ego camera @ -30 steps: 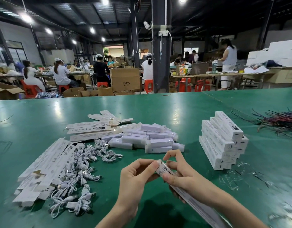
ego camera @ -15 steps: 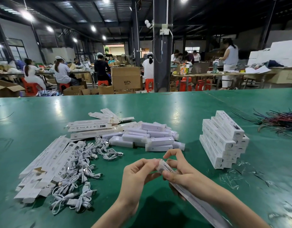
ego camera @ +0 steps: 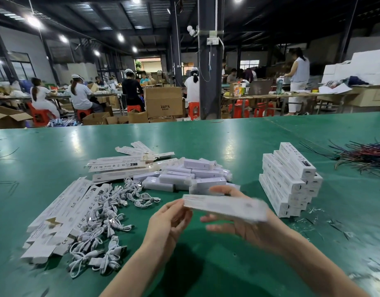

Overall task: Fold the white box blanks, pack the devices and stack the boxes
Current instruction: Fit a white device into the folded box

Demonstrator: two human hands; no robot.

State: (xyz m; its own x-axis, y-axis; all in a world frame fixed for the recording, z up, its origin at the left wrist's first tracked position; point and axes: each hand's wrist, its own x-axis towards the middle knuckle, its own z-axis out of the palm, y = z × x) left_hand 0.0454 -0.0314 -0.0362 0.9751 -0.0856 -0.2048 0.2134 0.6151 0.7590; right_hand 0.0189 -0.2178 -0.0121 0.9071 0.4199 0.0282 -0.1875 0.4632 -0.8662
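Hard to make out: the box [ego camera: 225, 207] you hold is smeared by motion, its print is unreadable and its contents are hidden.
Right hand [ego camera: 244, 226]: fingers under the box, thumb over its far edge, grasping it above the table [ego camera: 227, 136].
Left hand [ego camera: 168, 220]: fingers curled at the box's left end; grip cannot be told.
Stack of boxes [ego camera: 289, 179]: closed, on your right.
Loose on the table: devices [ego camera: 191, 175], cables [ego camera: 105, 219], flat blanks [ego camera: 56, 217].

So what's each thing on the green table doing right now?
white box, folded, held level, blurred
left hand, holds the box's left end
right hand, grips the box's middle
stacked boxes, piled at the right
devices, loose heap, unpacked
cables, coiled, heaped
box blanks, flat, unfolded
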